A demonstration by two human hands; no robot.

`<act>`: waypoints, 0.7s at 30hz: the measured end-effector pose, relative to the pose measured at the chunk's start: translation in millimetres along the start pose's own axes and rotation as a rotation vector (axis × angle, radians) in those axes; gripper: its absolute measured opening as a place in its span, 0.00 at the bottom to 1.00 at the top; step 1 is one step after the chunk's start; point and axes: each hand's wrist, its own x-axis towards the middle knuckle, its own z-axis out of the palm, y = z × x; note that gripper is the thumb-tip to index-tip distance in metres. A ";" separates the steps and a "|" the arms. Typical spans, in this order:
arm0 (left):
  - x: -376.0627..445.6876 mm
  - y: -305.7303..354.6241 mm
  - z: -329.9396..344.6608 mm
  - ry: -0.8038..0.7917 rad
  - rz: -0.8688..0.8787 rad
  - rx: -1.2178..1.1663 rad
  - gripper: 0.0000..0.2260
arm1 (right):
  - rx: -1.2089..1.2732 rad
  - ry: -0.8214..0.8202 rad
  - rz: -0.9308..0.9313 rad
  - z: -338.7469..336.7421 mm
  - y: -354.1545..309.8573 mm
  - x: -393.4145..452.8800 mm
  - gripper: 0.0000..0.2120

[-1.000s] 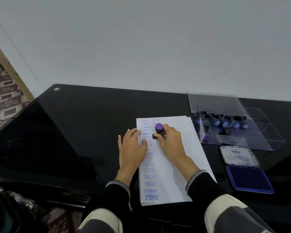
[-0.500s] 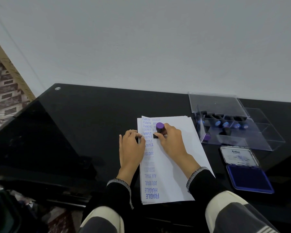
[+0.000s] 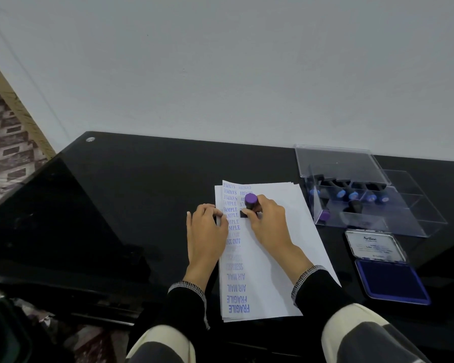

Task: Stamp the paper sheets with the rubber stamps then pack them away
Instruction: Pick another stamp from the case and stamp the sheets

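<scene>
Head view shows us the right hand gripping a purple-capped black rubber stamp, its base down on the stack of white paper sheets near the far left corner. Our left hand, fingers curled, pinches the stack's left edge. Bare glossy black desk lies leftward. Rightward we count one clear plastic case holding stamps and one open blue ink pad.
</scene>
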 end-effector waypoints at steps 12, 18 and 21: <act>0.5 0.0 2.2 0.012 0.006 0.024 0.03 | 0.356 0.045 0.353 -31.2 -9.9 9.5 0.08; 0.3 -0.5 2.3 0.025 0.015 0.008 0.03 | 0.678 0.183 0.501 -43.6 -4.0 1.9 0.05; 1.2 -2.2 3.8 0.044 0.014 0.017 0.03 | 0.703 0.238 0.532 -45.8 -3.3 -6.6 0.04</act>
